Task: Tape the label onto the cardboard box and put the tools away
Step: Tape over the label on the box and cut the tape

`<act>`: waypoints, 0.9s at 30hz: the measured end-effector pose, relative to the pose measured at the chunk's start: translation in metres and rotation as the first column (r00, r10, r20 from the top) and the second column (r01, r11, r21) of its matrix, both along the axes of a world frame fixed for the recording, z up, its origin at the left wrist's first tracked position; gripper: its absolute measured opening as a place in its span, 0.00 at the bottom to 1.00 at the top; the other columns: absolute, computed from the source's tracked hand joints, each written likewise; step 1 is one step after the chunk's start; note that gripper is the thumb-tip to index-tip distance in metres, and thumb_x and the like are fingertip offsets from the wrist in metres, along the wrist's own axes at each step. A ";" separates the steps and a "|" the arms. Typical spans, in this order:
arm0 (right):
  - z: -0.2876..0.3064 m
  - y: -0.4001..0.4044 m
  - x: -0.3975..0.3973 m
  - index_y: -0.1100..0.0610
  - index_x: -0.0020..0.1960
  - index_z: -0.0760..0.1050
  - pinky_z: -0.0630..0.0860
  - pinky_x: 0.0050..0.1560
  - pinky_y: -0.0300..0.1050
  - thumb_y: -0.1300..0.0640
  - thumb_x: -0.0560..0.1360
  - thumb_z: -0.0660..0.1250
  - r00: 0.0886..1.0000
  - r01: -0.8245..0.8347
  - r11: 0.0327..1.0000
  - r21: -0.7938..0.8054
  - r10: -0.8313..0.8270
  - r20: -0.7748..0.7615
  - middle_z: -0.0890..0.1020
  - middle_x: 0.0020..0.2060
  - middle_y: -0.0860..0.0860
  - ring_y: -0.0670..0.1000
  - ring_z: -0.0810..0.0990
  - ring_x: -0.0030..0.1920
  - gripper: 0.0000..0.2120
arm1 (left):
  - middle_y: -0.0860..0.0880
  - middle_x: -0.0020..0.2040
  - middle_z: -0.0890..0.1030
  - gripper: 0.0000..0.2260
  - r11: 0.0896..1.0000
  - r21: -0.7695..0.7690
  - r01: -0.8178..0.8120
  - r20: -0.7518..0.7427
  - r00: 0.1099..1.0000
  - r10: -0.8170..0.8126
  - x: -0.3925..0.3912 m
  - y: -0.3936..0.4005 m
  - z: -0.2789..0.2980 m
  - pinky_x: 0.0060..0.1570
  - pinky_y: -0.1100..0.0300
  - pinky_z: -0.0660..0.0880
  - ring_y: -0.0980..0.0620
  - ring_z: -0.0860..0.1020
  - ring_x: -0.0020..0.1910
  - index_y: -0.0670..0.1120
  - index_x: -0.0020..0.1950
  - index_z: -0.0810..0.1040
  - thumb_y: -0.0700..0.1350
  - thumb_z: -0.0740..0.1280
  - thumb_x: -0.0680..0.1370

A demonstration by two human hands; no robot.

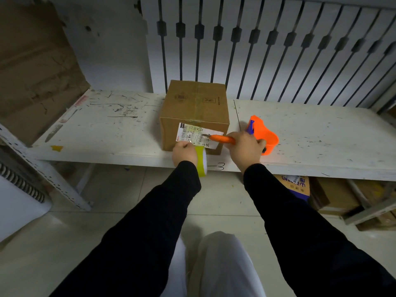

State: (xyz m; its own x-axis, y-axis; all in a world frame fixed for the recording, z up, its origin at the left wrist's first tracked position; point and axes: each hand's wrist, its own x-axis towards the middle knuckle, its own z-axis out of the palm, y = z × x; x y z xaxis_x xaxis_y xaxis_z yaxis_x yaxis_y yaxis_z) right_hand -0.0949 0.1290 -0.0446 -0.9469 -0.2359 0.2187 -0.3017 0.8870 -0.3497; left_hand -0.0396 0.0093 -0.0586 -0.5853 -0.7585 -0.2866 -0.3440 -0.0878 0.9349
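White shelving (120,129) carries the cardboard box (194,108) at frame centre. Its label (198,135) is pinned by the left hand (184,154), tape roll (201,161) gripped; the right hand (245,150) grips an orange knife (221,138), lying crosswise on the label.

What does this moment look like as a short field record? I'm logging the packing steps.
surface: white shelf
box: cardboard box upright on the shelf, flaps closed
label: shipping label on the box's front face
left hand: left hand at the label's lower left corner, holding a yellow tape roll
right hand: right hand gripping an orange cutter, tip on the label
nearby: orange container right of the box
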 end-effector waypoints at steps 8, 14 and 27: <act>-0.018 0.023 -0.013 0.60 0.42 0.74 0.66 0.36 0.42 0.59 0.76 0.63 0.896 0.309 0.550 -0.776 0.107 0.432 0.71 0.31 0.54 0.50 0.67 0.33 0.06 | 0.41 0.60 0.78 0.10 0.976 -0.009 0.218 -0.090 0.972 -0.218 -0.010 0.047 0.014 0.53 0.57 0.70 0.43 0.75 0.59 0.39 0.54 0.78 0.40 0.61 0.77; -0.039 0.026 -0.045 0.57 0.33 0.70 0.69 0.39 0.48 0.69 0.69 0.54 0.810 0.431 0.555 -0.711 0.108 0.576 0.73 0.32 0.59 0.56 0.72 0.36 0.12 | 0.48 0.47 0.75 0.10 0.944 -0.057 0.324 -0.140 0.934 -0.329 -0.025 0.071 0.026 0.50 0.59 0.68 0.48 0.74 0.51 0.38 0.54 0.78 0.39 0.62 0.76; -0.047 0.026 -0.076 0.56 0.68 0.67 0.75 0.57 0.54 0.62 0.74 0.58 0.737 0.479 0.398 -0.782 0.302 0.605 0.77 0.53 0.56 0.57 0.77 0.53 0.22 | 0.47 0.50 0.75 0.16 0.897 -0.101 0.430 -0.031 0.900 -0.435 -0.063 0.092 0.012 0.51 0.57 0.72 0.48 0.73 0.50 0.44 0.61 0.70 0.40 0.66 0.74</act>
State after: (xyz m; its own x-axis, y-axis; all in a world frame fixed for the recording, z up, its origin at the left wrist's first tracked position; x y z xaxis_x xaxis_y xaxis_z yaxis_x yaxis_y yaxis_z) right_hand -0.1713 0.1546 -0.0918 -0.9149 -0.1902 -0.3562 0.3698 -0.0405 -0.9282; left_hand -0.1021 0.1008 -0.0468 -0.8734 -0.4481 -0.1906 -0.2806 0.1433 0.9491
